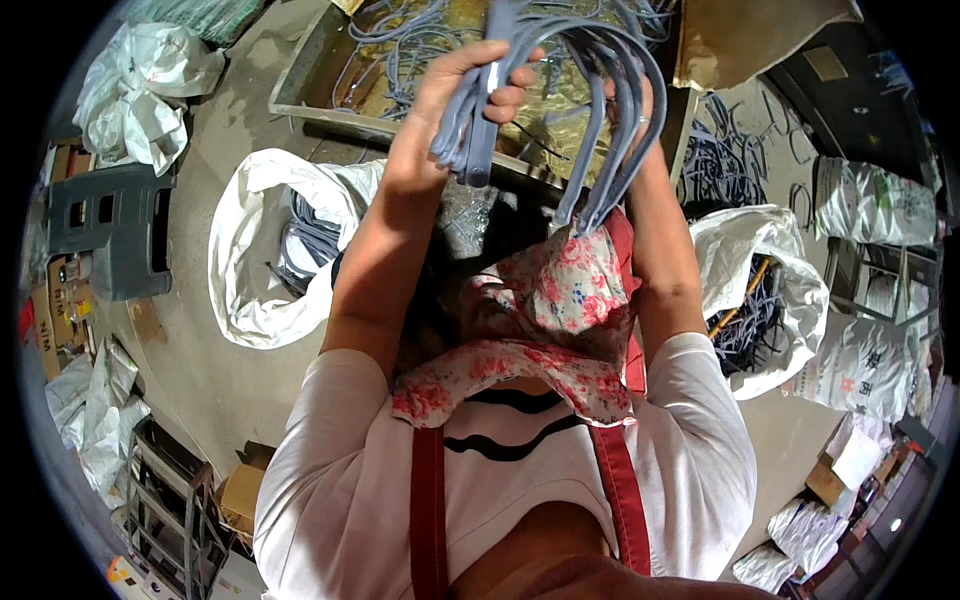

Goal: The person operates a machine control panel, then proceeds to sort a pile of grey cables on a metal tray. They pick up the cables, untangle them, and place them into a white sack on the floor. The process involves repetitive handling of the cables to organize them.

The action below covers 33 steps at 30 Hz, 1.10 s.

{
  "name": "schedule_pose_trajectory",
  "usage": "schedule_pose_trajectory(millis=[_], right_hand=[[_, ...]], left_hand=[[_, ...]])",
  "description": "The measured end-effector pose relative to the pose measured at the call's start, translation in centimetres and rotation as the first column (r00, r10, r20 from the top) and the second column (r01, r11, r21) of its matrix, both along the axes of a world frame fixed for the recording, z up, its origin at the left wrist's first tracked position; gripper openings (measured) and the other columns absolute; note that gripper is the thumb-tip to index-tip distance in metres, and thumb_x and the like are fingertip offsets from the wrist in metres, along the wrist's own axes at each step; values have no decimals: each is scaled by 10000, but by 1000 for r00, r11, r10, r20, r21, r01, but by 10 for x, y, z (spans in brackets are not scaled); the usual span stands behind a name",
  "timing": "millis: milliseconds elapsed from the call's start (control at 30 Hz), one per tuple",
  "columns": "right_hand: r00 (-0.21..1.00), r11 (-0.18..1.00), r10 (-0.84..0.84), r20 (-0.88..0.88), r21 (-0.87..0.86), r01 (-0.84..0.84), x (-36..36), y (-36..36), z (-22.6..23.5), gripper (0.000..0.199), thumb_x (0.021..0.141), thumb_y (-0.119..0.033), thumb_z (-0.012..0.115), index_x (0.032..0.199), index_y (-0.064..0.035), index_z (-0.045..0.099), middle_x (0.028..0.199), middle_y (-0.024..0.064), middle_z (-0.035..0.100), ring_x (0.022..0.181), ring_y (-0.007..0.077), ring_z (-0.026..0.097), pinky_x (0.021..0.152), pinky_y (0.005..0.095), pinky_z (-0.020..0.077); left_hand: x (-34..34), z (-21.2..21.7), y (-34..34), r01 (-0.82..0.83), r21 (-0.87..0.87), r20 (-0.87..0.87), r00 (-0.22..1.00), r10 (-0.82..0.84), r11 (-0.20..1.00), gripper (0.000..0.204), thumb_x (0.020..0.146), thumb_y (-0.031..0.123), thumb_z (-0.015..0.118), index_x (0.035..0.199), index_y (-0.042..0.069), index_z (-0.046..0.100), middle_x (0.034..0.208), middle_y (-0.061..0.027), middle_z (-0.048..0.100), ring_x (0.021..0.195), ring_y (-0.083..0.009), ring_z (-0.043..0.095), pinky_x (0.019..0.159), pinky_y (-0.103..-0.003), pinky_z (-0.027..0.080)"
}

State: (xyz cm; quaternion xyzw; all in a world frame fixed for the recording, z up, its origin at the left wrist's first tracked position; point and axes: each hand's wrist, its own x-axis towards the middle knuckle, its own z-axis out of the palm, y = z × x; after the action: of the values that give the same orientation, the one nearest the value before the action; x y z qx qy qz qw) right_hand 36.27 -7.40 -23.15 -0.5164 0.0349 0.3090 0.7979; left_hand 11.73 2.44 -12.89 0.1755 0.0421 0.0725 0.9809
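A bundle of grey, U-shaped bands [480, 155] is held up above the near edge of a shallow metal tray [345, 124]. My left hand [480, 85] is closed around the bundle's left side, its fingers wrapped over the front. My right hand [643, 105] is at the right side of the arch, behind the bands. One of its fingertips shows inside the curve, so it seems to grip them, though most of its fingers are hidden. Yellowish liquid and more loose grey bands lie in the tray.
An open white sack [235, 270] with grey bands stands left of me, another white sack [800, 310] to the right. Past it, bands lie on the floor. A dark plastic stool [105, 225] is far left. Brown cardboard [740, 45] covers the tray's right corner.
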Motion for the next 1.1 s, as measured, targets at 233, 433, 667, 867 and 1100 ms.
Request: schedule_pose_trajectory(millis=[233,433,667,867,1100], right_hand=[[893,892,-322,313,-215,397,126,-140,-9,295,832,-264,563,711,-3,495,535,96,496,366,182,445,312,304,363],[686,617,305,661,-686,387,148,-187,5,530,807,-424,572,989,71,514,874,169,588,754,231,562,684,311,457],[605,614,788,111,-196,-764,-19,-70,36,571,821,-455,558,1225,-68,439,1141,84,542,1032,181,509,909,439,382],[420,446,895,-153,360,-819,-87,-17,29,462,854,-363,540,1159,-29,446,1109,202,533,944,316,581,851,483,451],[423,442,897,-131,328,-835,-112,-7,48,364,861,-208,526,1148,3,451,1029,231,567,941,317,590,848,452,472]], left_hand=[[-16,12,-1,-134,291,-58,986,157,947,347,875,184,481,1124,-57,459,868,-64,523,597,-73,478,492,-186,426],[-22,9,8,-87,190,-182,976,123,978,371,824,255,543,1036,-49,535,753,-97,578,597,-167,565,539,-277,489],[-20,10,12,-100,167,-232,963,138,981,330,831,260,528,966,-38,570,685,-104,606,542,-169,572,504,-279,487],[-19,4,22,-188,81,-72,978,193,979,393,843,272,502,1068,-50,522,849,-129,612,599,-179,570,518,-283,496],[-32,3,33,-118,63,67,991,114,991,399,854,295,477,1053,-46,535,834,-133,608,606,-181,560,533,-286,490]])
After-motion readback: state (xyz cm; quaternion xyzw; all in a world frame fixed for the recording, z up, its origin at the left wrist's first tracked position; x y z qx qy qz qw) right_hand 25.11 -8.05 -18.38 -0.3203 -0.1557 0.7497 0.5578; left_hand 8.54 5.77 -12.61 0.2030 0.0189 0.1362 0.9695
